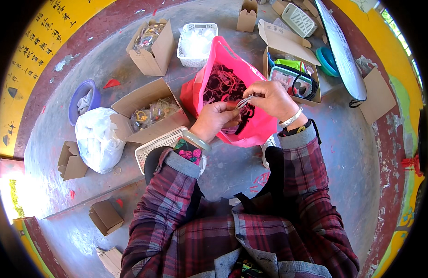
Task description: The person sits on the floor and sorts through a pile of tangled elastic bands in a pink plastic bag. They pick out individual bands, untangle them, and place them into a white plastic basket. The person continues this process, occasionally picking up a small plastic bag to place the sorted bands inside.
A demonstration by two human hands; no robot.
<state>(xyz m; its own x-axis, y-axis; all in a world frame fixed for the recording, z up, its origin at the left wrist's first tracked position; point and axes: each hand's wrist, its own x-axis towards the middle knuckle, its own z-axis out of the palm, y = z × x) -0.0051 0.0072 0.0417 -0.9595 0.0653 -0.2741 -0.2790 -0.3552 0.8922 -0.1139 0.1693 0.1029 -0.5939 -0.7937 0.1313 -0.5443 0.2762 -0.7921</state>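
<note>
Over an open pink bag (261, 129) filled with dark, tangled stringy loops (222, 84), my two hands meet. Between them is a small bunch of thin grey loops (243, 102), like elastic bands. My left hand (215, 121) has its fingers and thumb pinched at the lower end of the bunch. From the upper right, my right hand (272, 98) pinches the other end between thumb and fingers. The fingers partly cover the bunch, so its exact form is hard to make out.
Left of the bag stands an open carton (147, 95) of small plastic-wrapped pieces, beside a stuffed white plastic bag (99, 141) and a purple basin (84, 99). Further off are another carton (154, 53) and a white basket (195, 60). A carton (288, 37) of mixed goods sits right.
</note>
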